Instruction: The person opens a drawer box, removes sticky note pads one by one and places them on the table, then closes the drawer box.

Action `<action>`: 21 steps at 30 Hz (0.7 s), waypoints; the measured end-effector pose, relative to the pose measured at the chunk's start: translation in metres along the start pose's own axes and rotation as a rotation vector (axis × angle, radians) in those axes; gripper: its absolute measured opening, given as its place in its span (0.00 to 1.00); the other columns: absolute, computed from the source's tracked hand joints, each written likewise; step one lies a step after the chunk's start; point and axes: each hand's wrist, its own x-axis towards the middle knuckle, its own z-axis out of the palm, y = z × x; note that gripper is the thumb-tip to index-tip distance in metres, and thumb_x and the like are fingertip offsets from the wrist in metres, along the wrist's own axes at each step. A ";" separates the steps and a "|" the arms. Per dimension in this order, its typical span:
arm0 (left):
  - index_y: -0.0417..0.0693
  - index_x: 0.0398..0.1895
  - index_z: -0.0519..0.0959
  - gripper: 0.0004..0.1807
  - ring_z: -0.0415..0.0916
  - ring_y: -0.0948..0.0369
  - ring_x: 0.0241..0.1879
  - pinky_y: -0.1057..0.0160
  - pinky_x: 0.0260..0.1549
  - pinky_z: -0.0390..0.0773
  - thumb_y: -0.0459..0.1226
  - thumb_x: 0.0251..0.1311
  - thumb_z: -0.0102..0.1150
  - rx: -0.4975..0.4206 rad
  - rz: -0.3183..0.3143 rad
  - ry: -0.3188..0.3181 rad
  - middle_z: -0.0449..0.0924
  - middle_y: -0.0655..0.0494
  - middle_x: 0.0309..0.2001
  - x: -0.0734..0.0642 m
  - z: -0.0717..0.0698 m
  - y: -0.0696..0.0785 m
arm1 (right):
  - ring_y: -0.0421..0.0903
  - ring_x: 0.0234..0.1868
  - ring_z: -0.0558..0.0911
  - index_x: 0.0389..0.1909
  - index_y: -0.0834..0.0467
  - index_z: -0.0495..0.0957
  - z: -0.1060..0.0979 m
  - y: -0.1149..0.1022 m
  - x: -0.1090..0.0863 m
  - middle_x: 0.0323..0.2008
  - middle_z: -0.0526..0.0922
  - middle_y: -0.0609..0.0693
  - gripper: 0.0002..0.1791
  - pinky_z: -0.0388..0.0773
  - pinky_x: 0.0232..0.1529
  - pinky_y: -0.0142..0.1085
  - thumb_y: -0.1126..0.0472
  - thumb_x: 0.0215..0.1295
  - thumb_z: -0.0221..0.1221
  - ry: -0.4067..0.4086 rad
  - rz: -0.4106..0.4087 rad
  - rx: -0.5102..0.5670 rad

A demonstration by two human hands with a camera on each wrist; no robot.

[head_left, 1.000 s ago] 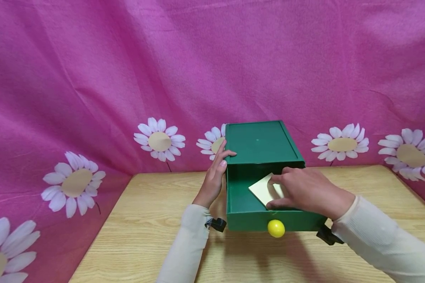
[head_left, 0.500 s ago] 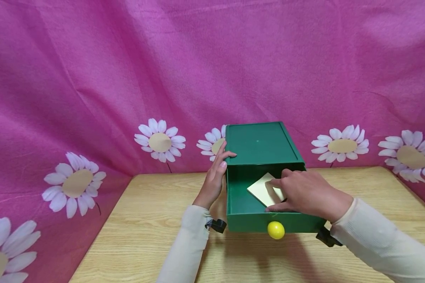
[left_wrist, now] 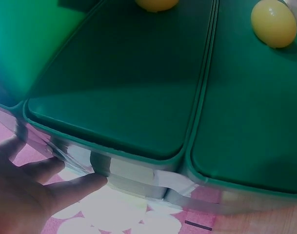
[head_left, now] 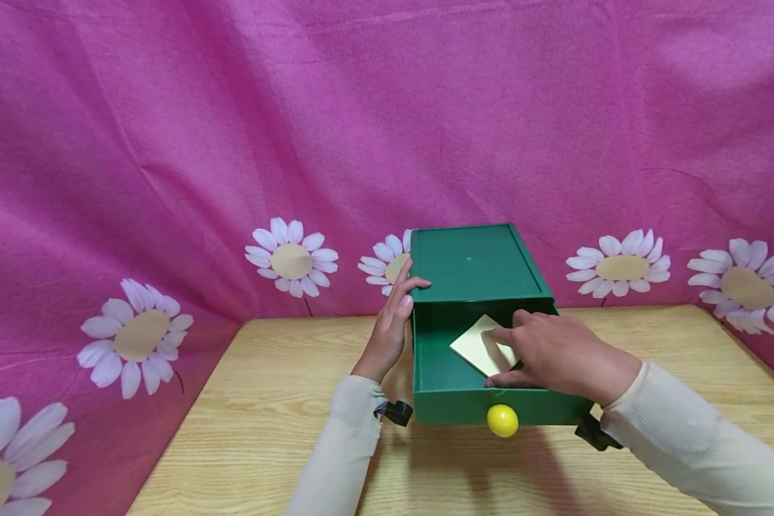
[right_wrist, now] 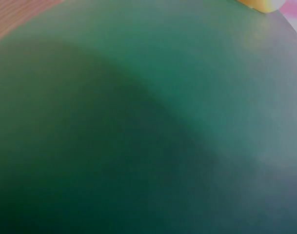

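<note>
A green drawer unit (head_left: 471,261) stands on the table, its top drawer (head_left: 445,373) pulled out towards me by a round yellow knob (head_left: 502,421) on the front. Inside that drawer lies a pale yellow square pad of sticky notes (head_left: 480,347), turned cornerwise. My right hand (head_left: 555,351) reaches in over the drawer's right side, with index finger over the pad and thumb by its near corner. My left hand (head_left: 390,322) rests against the unit's left side, fingertips at the top edge. In the left wrist view its fingers (left_wrist: 72,190) lie spread along that side.
The left wrist view shows more drawer fronts below, one with its yellow knob (left_wrist: 274,23). Behind the wooden table (head_left: 284,387) hangs a pink cloth (head_left: 374,129) with white daisies. The right wrist view is filled by a blurred green surface (right_wrist: 138,122).
The sticky note pad has shifted slightly left and lies lower in the drawer, and the right hand's fingers have loosened from it. The left hand has stayed in place.
</note>
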 end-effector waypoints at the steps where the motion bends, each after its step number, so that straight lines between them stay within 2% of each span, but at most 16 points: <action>1: 0.40 0.64 0.65 0.22 0.38 0.53 0.75 0.37 0.65 0.53 0.37 0.73 0.30 0.002 0.000 0.001 0.39 0.46 0.77 0.000 0.000 0.000 | 0.41 0.23 0.67 0.52 0.53 0.80 0.000 0.000 0.000 0.24 0.67 0.46 0.36 0.63 0.16 0.34 0.32 0.48 0.65 0.000 0.000 0.000; 7: 0.40 0.64 0.65 0.22 0.39 0.52 0.75 0.38 0.65 0.53 0.37 0.73 0.30 0.012 -0.002 0.002 0.39 0.46 0.77 0.000 0.000 0.001 | 0.41 0.22 0.67 0.50 0.52 0.80 0.000 0.000 0.000 0.23 0.67 0.46 0.34 0.62 0.16 0.34 0.33 0.49 0.65 0.004 -0.006 0.001; 14: 0.40 0.63 0.65 0.21 0.38 0.52 0.75 0.39 0.67 0.51 0.37 0.73 0.29 0.018 0.010 -0.007 0.39 0.45 0.77 0.000 -0.001 0.002 | 0.41 0.23 0.66 0.53 0.52 0.80 -0.001 0.000 0.000 0.23 0.66 0.46 0.33 0.62 0.17 0.33 0.37 0.49 0.68 -0.014 -0.005 0.030; 21: 0.44 0.63 0.66 0.21 0.37 0.56 0.75 0.38 0.66 0.50 0.39 0.73 0.30 -0.002 0.012 0.011 0.39 0.49 0.77 0.001 0.001 -0.007 | 0.42 0.26 0.67 0.53 0.56 0.80 -0.002 0.001 0.001 0.24 0.67 0.47 0.33 0.64 0.21 0.33 0.40 0.50 0.69 -0.021 -0.027 0.089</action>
